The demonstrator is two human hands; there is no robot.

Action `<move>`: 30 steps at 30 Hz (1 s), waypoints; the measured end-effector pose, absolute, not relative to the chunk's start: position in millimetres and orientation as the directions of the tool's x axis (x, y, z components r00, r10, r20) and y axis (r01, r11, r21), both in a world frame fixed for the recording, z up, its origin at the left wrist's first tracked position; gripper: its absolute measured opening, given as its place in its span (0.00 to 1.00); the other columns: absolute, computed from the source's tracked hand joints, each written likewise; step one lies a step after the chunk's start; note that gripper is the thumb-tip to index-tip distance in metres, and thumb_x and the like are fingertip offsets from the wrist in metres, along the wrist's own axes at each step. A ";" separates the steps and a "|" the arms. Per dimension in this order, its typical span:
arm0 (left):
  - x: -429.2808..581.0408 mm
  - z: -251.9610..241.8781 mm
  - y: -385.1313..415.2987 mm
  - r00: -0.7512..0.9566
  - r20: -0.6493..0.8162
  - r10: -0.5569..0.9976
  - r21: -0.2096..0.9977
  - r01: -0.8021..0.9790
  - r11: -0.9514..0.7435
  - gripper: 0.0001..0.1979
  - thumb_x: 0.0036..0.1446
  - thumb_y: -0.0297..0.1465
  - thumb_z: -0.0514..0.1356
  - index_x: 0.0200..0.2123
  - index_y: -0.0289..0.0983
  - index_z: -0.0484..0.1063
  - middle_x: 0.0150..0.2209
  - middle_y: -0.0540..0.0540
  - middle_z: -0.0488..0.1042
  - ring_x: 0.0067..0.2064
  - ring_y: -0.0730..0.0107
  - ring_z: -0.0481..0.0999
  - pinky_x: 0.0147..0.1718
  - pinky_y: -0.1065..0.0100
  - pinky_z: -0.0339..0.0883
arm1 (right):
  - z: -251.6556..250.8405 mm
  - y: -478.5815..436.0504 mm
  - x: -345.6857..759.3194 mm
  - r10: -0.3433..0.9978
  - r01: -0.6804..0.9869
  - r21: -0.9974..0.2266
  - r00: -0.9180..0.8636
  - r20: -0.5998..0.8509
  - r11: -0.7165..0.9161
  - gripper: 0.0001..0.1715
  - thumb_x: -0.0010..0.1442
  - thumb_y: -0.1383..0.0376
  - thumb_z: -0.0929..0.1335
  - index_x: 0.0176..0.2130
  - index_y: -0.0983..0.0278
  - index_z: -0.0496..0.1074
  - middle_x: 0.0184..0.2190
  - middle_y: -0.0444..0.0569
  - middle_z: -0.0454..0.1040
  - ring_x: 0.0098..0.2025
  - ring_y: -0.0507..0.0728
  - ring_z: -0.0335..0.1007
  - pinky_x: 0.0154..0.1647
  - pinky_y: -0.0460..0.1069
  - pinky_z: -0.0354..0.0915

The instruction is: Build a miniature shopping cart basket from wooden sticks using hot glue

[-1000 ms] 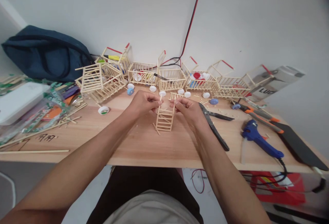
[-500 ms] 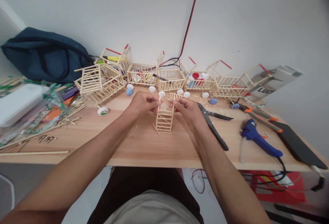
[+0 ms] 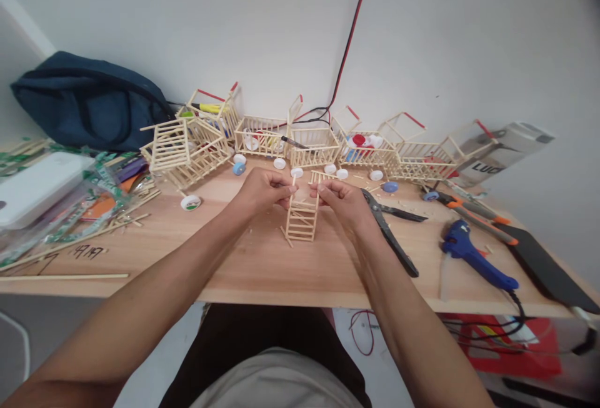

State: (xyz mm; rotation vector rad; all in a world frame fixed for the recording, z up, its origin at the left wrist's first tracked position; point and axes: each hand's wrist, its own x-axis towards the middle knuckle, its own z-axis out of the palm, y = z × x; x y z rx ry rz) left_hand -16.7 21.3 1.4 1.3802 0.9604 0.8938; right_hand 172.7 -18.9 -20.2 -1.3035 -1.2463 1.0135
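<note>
Pinching top of stick frame [image 3: 301, 220]; your left hand [image 3: 265, 188] and right hand [image 3: 345, 200] both have fingertips closed on it | frame stood on end, middle of tabletop [image 3: 262, 270], nearer front edge | risk: uneven squeeze may snap joints; cutters [image 3: 391, 233] just beside right wrist

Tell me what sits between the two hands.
In the head view, a ladder-like wooden stick frame sits there, its top pinched by the left hand and the right hand.

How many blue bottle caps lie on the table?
3 caps: one beyond the left hand, one beyond the black pliers, one beside the orange-handled tool. More may hide in the baskets.
</note>
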 end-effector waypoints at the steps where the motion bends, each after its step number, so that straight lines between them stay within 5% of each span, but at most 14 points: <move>1: -16.8 1.4 21.4 0.369 -0.026 0.929 0.999 0.044 0.010 0.10 0.37 0.32 0.72 0.24 0.33 0.78 0.19 0.52 0.72 0.22 0.78 0.70 0.26 0.72 0.72 | -20.4 -18.6 172.7 0.991 0.129 -0.990 0.112 0.070 0.055 0.14 0.51 0.55 0.71 0.31 0.64 0.75 0.36 0.51 0.81 0.29 0.51 0.70 0.34 0.48 0.65; 30: -17.1 4.2 20.5 0.344 -0.071 0.936 0.997 0.022 0.068 0.11 0.40 0.33 0.71 0.24 0.31 0.77 0.22 0.50 0.74 0.24 0.77 0.71 0.30 0.70 0.71 | -22.4 -15.7 175.0 0.989 0.081 -0.994 0.125 0.080 0.070 0.17 0.49 0.52 0.73 0.31 0.64 0.76 0.34 0.50 0.80 0.32 0.53 0.72 0.37 0.49 0.67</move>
